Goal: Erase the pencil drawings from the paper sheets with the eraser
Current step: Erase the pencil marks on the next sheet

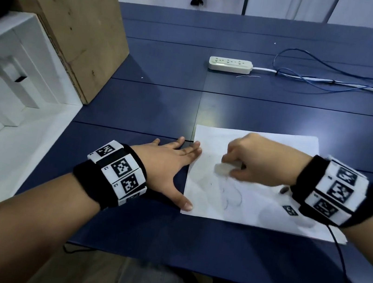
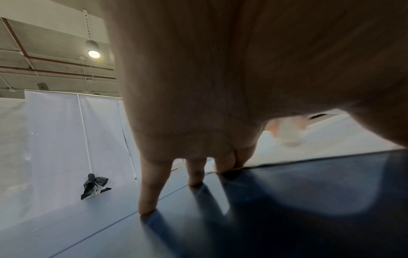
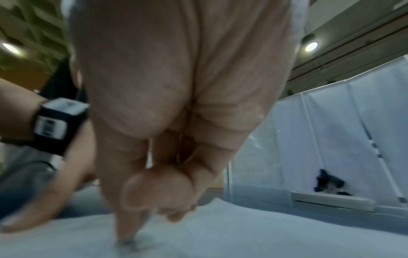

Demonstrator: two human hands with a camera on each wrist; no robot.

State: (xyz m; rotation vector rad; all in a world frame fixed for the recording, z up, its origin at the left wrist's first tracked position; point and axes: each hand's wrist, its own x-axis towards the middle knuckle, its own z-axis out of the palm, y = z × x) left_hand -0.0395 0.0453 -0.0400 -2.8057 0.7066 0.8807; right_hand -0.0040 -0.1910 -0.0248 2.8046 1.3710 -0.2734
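Erasing looks partway done: faint pencil lines (image 1: 232,198) remain on the paper (image 1: 254,215), which lies on the counter (image 1: 162,103) (marks blurry, extent unclear). Right hand (image 1: 253,159) is curled, pinching the eraser (image 1: 223,169) against the paper. Left hand (image 1: 165,162) lies flat, fingers spread, pinning the paper's left edge.

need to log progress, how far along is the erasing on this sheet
Partly done. The paper sheet's upper area looks mostly blank. In hand: the right hand rubs the eraser mid-sheet while the left hand lies flat at its left edge. Left: faint pencil curves below the eraser.
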